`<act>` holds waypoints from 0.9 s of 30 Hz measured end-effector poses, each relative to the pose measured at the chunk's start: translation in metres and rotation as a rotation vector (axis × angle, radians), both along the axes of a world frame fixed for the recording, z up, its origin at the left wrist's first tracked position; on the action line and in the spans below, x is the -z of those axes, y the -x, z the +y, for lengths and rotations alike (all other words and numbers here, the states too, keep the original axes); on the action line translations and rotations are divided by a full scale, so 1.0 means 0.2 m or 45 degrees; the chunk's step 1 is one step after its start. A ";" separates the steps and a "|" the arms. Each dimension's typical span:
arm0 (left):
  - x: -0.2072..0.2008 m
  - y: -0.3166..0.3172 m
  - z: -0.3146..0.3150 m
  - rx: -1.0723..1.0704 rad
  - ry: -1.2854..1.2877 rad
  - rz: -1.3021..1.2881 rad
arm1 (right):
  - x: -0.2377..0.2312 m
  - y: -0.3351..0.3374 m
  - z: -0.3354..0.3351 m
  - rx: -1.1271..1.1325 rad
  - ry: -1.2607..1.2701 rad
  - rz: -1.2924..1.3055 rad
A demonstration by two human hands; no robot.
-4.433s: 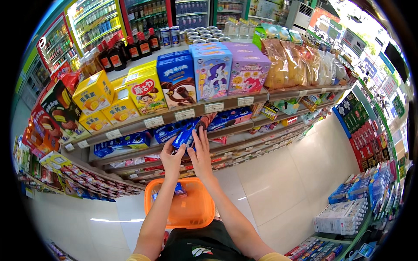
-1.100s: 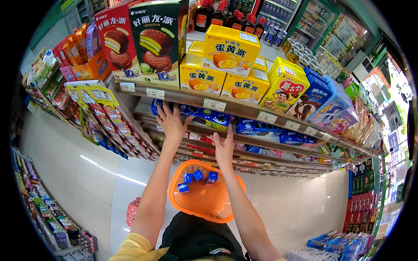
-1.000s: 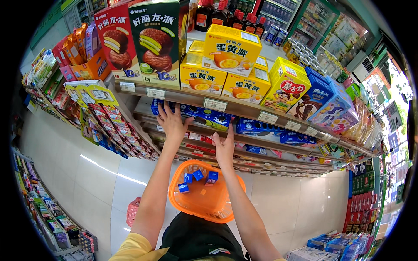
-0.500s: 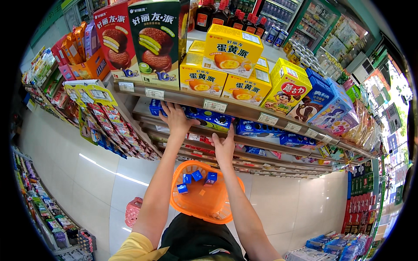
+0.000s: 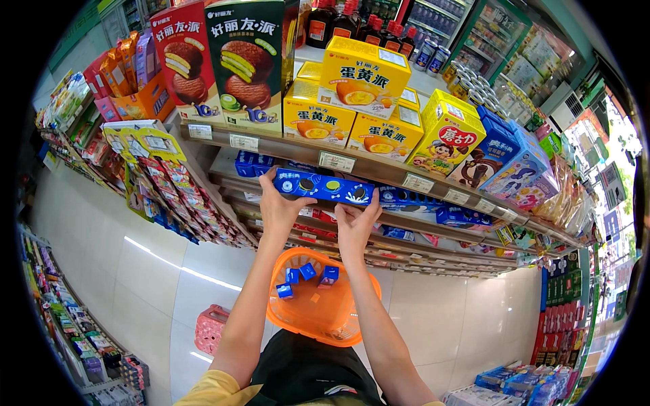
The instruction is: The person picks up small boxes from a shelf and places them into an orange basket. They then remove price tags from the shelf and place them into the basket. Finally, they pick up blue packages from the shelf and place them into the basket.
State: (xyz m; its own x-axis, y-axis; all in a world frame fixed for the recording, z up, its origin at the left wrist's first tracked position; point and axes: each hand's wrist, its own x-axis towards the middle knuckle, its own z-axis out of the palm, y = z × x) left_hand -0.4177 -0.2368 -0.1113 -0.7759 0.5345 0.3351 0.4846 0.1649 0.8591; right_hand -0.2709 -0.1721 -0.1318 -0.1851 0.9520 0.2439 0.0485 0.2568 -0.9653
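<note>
A long blue box of sandwich cookies (image 5: 323, 187) is held level between my hands, in front of the second shelf. My left hand (image 5: 277, 206) grips its left end, thumb along the lower edge. At the other end my right hand (image 5: 357, 223) closes on the corner from below. Below my arms is an orange plastic basket (image 5: 305, 314), with several small blue packs (image 5: 307, 271) inside near its far left side. More blue cookie packs (image 5: 254, 163) lie on the shelf behind my left hand, and others (image 5: 406, 198) to the right of the held box.
Above my hands, the top shelf edge (image 5: 379, 174) juts out with price tags. On it stand yellow pie boxes (image 5: 318, 120), a dark green box (image 5: 245, 68) and a red box (image 5: 184, 61). A pink stool (image 5: 211, 329) sits on the floor at left; hanging snack packs (image 5: 169, 179) flank the shelf.
Both hands have drawn the blue cookie box out from the shelf toward me and turned its broad printed face up. The orange basket stays in about the same place.
</note>
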 end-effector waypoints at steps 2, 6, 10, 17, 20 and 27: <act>-0.01 -0.02 -0.05 0.034 -0.117 0.004 | -0.01 -0.02 -0.02 -0.007 -0.010 -0.049; -0.05 -0.06 -0.20 0.099 -0.310 0.099 | -0.03 -0.08 -0.12 -0.114 -0.005 -0.042; -0.21 -0.16 -0.37 0.265 -0.222 0.093 | 0.01 -0.22 -0.23 -0.188 0.057 -0.158; -0.22 -0.31 -0.46 0.606 0.046 0.019 | 0.38 -0.50 -0.34 -0.331 0.282 -0.226; -0.07 -0.37 -0.44 0.730 0.136 0.070 | 0.53 -0.60 -0.40 -0.354 0.491 -0.231; 0.53 -0.68 -0.32 1.037 0.516 0.060 | 1.00 -0.79 -0.48 -0.335 0.690 -0.488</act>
State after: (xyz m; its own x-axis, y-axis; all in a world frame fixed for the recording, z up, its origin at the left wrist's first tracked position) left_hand -0.2818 -0.3016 -0.2170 -0.0967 0.9950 0.0238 0.6166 0.0411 0.7862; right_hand -0.1132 -0.2671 -0.3327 -0.4034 0.8329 -0.3790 0.4123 -0.2043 -0.8878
